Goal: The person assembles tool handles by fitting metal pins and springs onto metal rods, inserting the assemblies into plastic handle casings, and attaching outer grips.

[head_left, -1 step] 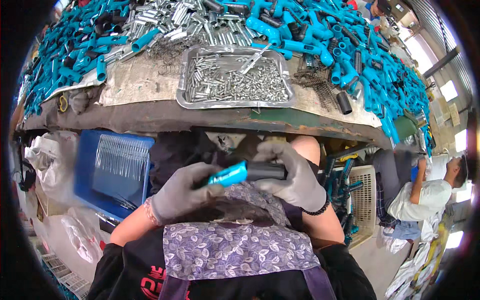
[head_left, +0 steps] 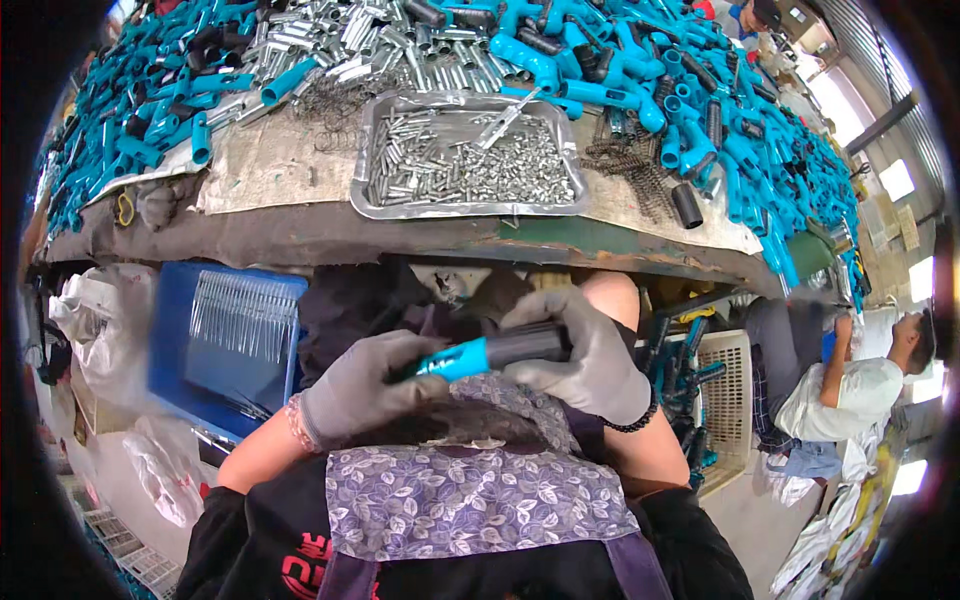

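Over my lap, both gloved hands are closed on one cylindrical piece. My left hand (head_left: 362, 388) grips the end of its bright blue tube (head_left: 456, 360), which has white marks on it. Around the black sleeve (head_left: 520, 343) at the other end, my right hand (head_left: 592, 362) wraps its fingers. Blue tube and black sleeve meet end to end between the hands, lying nearly level and slightly raised at the right. The far part of the blue tube is hidden inside my left hand.
On the bench ahead, a metal tray (head_left: 470, 206) holds many small metal pins. Behind it lie piles of blue handles (head_left: 525, 65), metal tubes (head_left: 380, 50) and dark springs (head_left: 640, 175). A blue bin (head_left: 180, 345) with metal rods stands left, a crate (head_left: 728, 400) right. A person (head_left: 850, 390) sits further right.
The blue tube and black sleeve have come more into line with each other, and the sleeve's end has tipped up slightly. Both hands keep their hold and shift only a little.
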Demonstrator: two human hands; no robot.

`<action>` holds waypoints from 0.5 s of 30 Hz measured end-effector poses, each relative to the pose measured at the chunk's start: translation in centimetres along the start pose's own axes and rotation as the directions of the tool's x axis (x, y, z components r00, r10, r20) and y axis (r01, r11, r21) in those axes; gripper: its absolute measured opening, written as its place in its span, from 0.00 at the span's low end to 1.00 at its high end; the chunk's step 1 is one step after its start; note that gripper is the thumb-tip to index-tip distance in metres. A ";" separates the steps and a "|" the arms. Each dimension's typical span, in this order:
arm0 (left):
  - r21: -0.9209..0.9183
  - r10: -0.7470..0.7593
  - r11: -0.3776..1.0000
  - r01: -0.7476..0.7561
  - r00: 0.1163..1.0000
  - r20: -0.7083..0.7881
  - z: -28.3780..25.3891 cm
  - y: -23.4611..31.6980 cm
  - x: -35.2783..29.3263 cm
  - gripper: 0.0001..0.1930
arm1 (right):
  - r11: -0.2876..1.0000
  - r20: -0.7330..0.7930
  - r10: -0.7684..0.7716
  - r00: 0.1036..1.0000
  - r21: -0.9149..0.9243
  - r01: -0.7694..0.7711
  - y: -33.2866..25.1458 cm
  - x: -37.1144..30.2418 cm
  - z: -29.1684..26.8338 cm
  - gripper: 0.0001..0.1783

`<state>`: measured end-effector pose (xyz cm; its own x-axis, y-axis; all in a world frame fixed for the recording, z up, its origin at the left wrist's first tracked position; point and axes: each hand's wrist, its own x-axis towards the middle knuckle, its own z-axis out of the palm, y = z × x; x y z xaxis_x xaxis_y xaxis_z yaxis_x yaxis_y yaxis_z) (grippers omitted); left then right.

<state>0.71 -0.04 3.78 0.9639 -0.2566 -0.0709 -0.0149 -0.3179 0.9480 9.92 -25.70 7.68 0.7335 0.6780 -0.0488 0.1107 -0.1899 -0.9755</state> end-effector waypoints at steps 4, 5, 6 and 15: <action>-0.222 -0.069 0.969 0.112 0.979 0.191 0.4 -0.4 0.5 0.26 | 0.914 0.278 -0.322 0.905 -0.156 0.374 1.5 1.0 2.0 0.32; -0.223 -0.069 0.968 0.112 0.979 0.192 0.3 -0.6 0.5 0.26 | 0.915 0.278 -0.321 0.905 -0.157 0.373 1.1 0.9 2.0 0.32; -0.416 -0.146 0.875 0.247 0.955 0.260 0.0 -1.0 0.5 0.26 | 0.914 0.205 -0.325 0.923 -0.185 0.362 0.1 0.6 2.1 0.32; -0.610 0.101 0.792 -0.026 0.991 0.089 2.8 -2.0 2.4 0.40 | 0.940 0.006 -0.277 0.961 -0.203 0.273 2.6 -0.1 2.1 0.31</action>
<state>2.32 -2.58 0.86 0.9299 -0.3678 -0.0025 0.1258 0.3116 0.9419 8.69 -24.75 4.71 0.6696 0.7086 0.2224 0.4402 -0.1375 -0.8873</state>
